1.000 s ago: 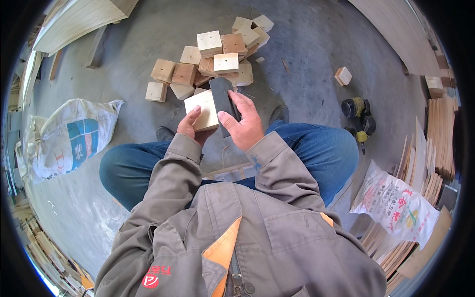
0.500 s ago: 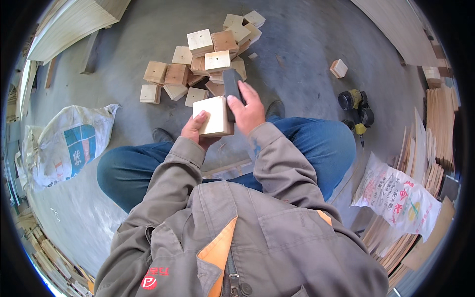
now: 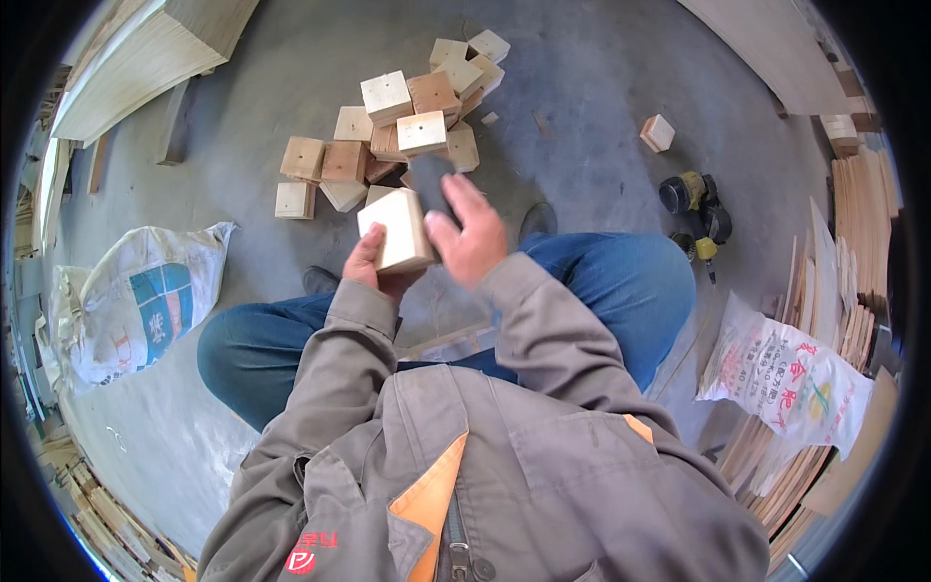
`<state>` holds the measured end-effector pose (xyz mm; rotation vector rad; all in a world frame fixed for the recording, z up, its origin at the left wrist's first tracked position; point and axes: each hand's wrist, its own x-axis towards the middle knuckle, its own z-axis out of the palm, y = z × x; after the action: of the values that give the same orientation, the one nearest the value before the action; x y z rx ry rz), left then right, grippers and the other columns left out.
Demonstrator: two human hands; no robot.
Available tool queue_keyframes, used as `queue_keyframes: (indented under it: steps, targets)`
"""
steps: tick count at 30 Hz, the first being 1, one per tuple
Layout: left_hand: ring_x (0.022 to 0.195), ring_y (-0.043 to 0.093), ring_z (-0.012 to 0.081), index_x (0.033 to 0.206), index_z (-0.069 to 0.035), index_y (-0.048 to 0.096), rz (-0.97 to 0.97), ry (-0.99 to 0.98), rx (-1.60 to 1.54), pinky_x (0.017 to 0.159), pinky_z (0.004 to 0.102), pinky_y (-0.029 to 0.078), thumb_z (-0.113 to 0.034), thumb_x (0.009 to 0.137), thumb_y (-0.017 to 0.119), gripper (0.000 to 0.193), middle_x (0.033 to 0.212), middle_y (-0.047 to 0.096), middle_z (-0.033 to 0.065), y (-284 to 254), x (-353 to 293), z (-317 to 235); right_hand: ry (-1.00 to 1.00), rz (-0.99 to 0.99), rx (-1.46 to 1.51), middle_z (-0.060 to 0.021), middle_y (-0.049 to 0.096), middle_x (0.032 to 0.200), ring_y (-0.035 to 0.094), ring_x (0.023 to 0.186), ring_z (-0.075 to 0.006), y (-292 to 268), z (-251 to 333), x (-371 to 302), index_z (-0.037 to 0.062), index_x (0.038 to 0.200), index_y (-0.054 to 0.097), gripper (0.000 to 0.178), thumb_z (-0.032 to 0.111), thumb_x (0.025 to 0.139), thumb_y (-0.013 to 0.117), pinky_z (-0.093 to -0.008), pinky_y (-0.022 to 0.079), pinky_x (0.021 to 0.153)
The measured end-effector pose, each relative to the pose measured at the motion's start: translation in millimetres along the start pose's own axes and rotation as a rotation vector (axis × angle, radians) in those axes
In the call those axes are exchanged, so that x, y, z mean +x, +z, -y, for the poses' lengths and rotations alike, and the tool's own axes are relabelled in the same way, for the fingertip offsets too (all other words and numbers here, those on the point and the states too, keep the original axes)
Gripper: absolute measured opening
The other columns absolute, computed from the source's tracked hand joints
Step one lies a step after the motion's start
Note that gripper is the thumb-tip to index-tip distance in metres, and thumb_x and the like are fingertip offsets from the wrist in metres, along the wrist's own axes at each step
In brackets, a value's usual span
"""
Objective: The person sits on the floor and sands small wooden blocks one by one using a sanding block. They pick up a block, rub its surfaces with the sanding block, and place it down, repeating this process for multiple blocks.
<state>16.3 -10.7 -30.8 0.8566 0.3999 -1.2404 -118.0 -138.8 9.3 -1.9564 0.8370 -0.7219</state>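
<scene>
My left hand [image 3: 365,262] is closed round a pale wooden block [image 3: 396,231], thumb on its upper face and fingers underneath, holding it tilted between my knees. Against the right side of that block is a dark grey sanding block [image 3: 430,180], gripped in my right hand [image 3: 473,233]. Motion blurs the right hand and the sanding block, and its lower part is hidden behind my fingers. Just beyond my hands, a heap of similar wooden blocks [image 3: 344,160] lies on the floor, several with a small hole in the top.
One loose wooden block [image 3: 658,133] lies apart at the right. Near it is a black and yellow power tool [image 3: 696,207]. A white sack [image 3: 786,383] rests against stacked wood strips [image 3: 863,233] at the right; another sack [image 3: 145,301] lies left. Stacked boards [image 3: 155,68] stand at the far left.
The wooden block has tilted and shifted slightly left in my left hand. My right hand has moved a little left and nearer with the sanding block along the block's side.
</scene>
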Motion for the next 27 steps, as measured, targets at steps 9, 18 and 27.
queue_keyframes:
  steps: [9, 18, 27]
  targets:
    - [0.122, 0.063, 0.0373, 0.148, -0.013, 0.052, 0.046, -0.085, 0.013, 0.103, 0.0618, 0.050, -0.043, 0.097, 0.064, 0.060, 0.139, 0.063, 0.0137, -0.5, -7.1, -3.5, -0.045, -0.027, -0.036, -0.0299, 0.056, 0.145, 0.059, 0.127, -0.0434, 7.1, -10.6, 10.4, -0.0029, 0.138, 0.061, 0.056, 0.026, 0.091, 0.070, -0.0480, 0.044, 0.109]
    - [0.123, 0.064, 0.0351, 0.143, -0.008, 0.055, 0.083, 0.047, -0.134, 0.105, 0.0527, 0.052, -0.044, 0.099, 0.061, 0.057, 0.137, 0.065, 0.0149, -2.7, 1.8, -21.1, -0.218, 0.097, -0.022, -0.0285, 0.056, 0.145, 0.060, 0.121, -0.0436, -4.5, 33.0, -32.3, -0.0002, 0.138, 0.062, 0.056, 0.025, 0.089, 0.073, -0.0483, 0.047, 0.103]
    - [0.121, 0.064, 0.0391, 0.147, -0.013, 0.053, 0.090, -0.054, -0.024, 0.099, 0.0646, 0.052, -0.043, 0.097, 0.063, 0.060, 0.138, 0.063, 0.0144, -8.2, 2.0, 0.9, 0.043, -0.006, -0.081, -0.0297, 0.055, 0.146, 0.059, 0.123, -0.0463, -11.4, -2.0, 0.1, -0.0011, 0.141, 0.059, 0.058, 0.028, 0.091, 0.068, -0.0477, 0.044, 0.107]
